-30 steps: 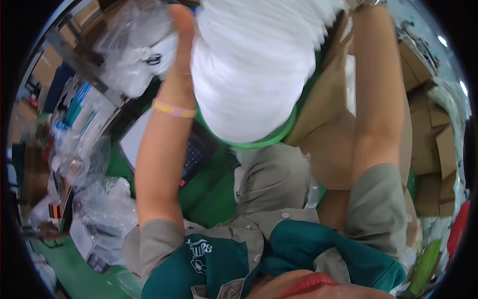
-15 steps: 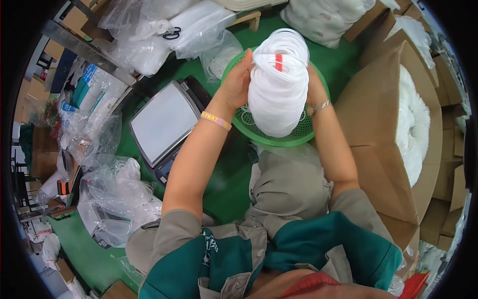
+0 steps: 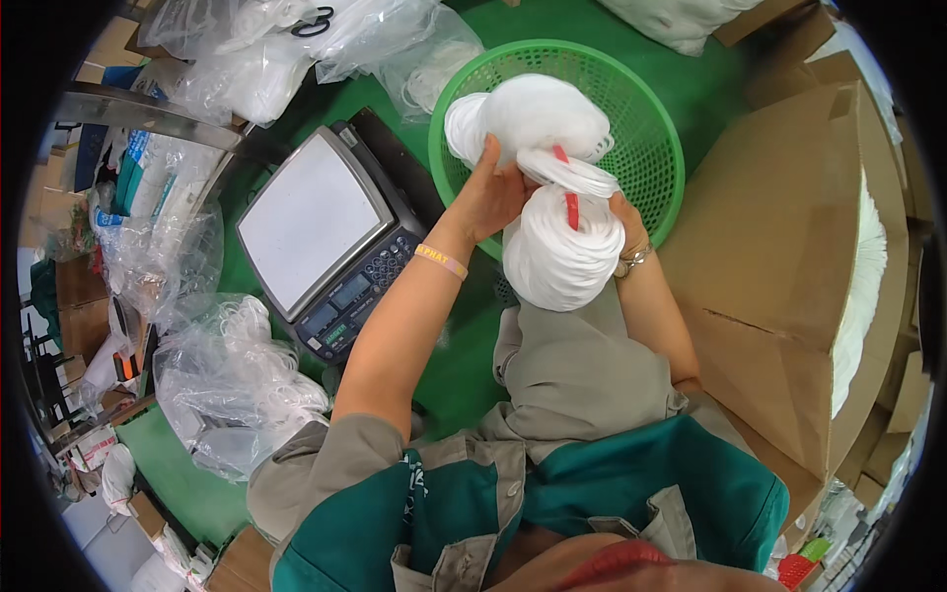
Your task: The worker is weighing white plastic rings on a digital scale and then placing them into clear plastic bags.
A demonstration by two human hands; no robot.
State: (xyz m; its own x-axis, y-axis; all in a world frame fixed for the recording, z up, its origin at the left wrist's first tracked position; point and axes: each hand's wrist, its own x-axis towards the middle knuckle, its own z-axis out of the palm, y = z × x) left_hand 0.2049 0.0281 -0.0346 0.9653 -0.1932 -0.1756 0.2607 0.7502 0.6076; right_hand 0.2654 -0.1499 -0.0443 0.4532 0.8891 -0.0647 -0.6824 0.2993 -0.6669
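Observation:
A bundle of white cord loops (image 3: 564, 252) is held over the near rim of a green mesh basket (image 3: 651, 148). It has spread into a large far part, a thin middle layer and a rounded near part, with red strips between them. My left hand (image 3: 493, 197) grips the bundle's left side, its thumb pointing up along the far part and some fingers hidden by the loops. My right hand (image 3: 631, 227) closes on the right side, between the thin layer and the near part, with most of its fingers hidden behind the loops.
Left of the basket stands a scale (image 3: 316, 232) with a white platform and a keypad. Clear bags of white material (image 3: 242, 380) lie at the left, and black-handled scissors (image 3: 313, 22) on bags at the far left. A large cardboard box (image 3: 779, 257) stands close on the right.
Both hands have brought the bundle nearer to me and parted its loops, folding the near part down. More of the basket's inside shows, and the view has shifted slightly.

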